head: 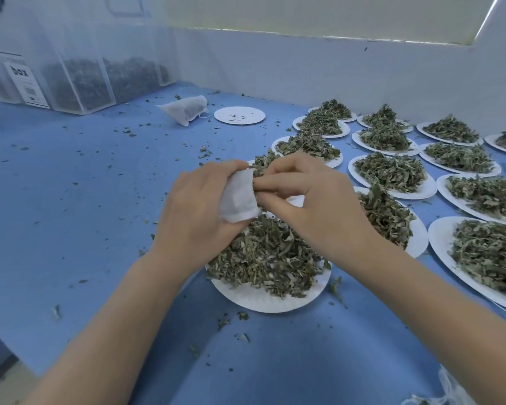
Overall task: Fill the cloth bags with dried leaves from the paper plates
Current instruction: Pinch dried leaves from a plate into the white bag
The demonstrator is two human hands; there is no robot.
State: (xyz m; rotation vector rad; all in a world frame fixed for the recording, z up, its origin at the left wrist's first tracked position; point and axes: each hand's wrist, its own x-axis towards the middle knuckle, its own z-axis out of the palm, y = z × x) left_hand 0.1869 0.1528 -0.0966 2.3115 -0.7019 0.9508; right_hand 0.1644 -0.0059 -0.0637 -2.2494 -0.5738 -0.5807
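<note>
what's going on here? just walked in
A person is stuffing dried leaves into a small white cloth bag. The left hand grips the bag above the near paper plate, while the right hand pinches leaves at its mouth. The plate is still heaped. One filled bag lies further back on the blue table beside an emptied plate. Many more heaped plates wait to the right.
</note>
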